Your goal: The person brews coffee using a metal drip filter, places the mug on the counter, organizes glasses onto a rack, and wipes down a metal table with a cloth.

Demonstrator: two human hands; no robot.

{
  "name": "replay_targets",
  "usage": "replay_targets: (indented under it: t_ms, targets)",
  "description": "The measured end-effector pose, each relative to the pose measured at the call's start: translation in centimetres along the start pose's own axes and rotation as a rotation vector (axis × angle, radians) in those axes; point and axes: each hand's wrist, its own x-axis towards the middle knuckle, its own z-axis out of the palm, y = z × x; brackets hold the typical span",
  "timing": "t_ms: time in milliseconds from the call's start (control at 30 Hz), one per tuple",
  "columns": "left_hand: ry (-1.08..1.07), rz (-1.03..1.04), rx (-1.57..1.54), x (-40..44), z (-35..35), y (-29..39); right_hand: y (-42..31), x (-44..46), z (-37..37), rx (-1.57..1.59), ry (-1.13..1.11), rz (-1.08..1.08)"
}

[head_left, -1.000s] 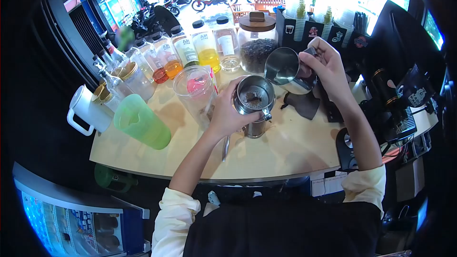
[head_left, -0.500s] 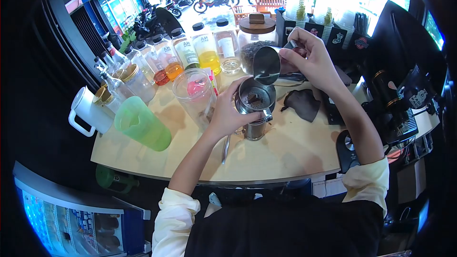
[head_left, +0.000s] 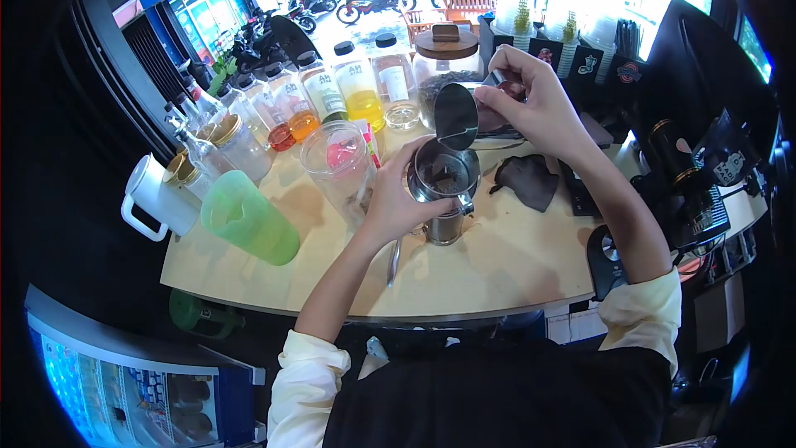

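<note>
My left hand (head_left: 400,195) is wrapped round the side of a metal pitcher (head_left: 424,172) standing on the table, its thumb across the front near the handle. Brownish liquid (head_left: 446,174) with a dark patch shows inside it. Above its far rim, my right hand (head_left: 535,104) grips a second vessel, a steel jug (head_left: 457,114), by its handle. The jug is tipped steeply, with its mouth over the pitcher. Whether a stream is flowing from it I cannot make out.
On the table (head_left: 514,270) stand a green jug (head_left: 249,216), a clear plastic tub (head_left: 336,162), several syrup bottles (head_left: 362,99) and a lidded glass jar (head_left: 448,58). A spoon (head_left: 393,261) lies in front, and a dark cloth (head_left: 528,182) to the right.
The tipped jug and my right hand have shifted slightly to the left. My left hand keeps its hold on the standing pitcher, where the surface of the liquid looks different.
</note>
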Motion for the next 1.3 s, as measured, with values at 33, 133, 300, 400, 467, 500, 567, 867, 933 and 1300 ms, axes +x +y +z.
replay_targets:
  t_ms: [33, 133, 300, 400, 467, 500, 567, 867, 933, 1300]
  targets:
    - [0.001, 0.006, 0.01, 0.0, 0.0, -0.1, 0.0, -0.1, 0.0, 0.022, 0.008, 0.001]
    - [0.002, 0.011, 0.02, 0.0, 0.1, -0.1, 0.1, -0.2, -0.2, 0.024, 0.021, -0.003]
    - [-0.01, -0.006, -0.006, -0.1, 0.1, 0.2, -0.1, -0.5, -0.4, 0.047, 0.033, 0.024]
    - [-0.009, 0.005, 0.005, -0.1, 0.2, 0.3, 0.1, -0.6, -0.5, 0.036, 0.035, 0.009]
    - [0.007, 0.022, 0.013, -0.1, 0.3, 0.3, -0.2, -0.7, -0.6, 0.015, 0.033, 0.007]
    - [0.005, 0.024, 0.013, -0.1, 0.4, 0.4, -0.3, -0.7, -0.6, 0.014, 0.035, 0.007]
    - [-0.01, -0.015, 0.037, -0.1, 0.4, 0.8, -0.6, -0.7, -0.6, -0.018, 0.033, -0.016]
    - [-0.013, -0.053, 0.02, -0.4, 0.7, 0.4, -1.8, -0.6, -0.2, -0.002, -0.009, -0.002]
    - [-0.02, -0.065, 0.015, -0.4, 0.6, 0.6, -1.8, -0.6, -0.1, -0.007, -0.014, -0.008]
    - [-0.033, -0.082, -0.01, -0.5, 0.6, 0.8, -1.7, -0.3, 0.1, -0.064, -0.002, -0.023]
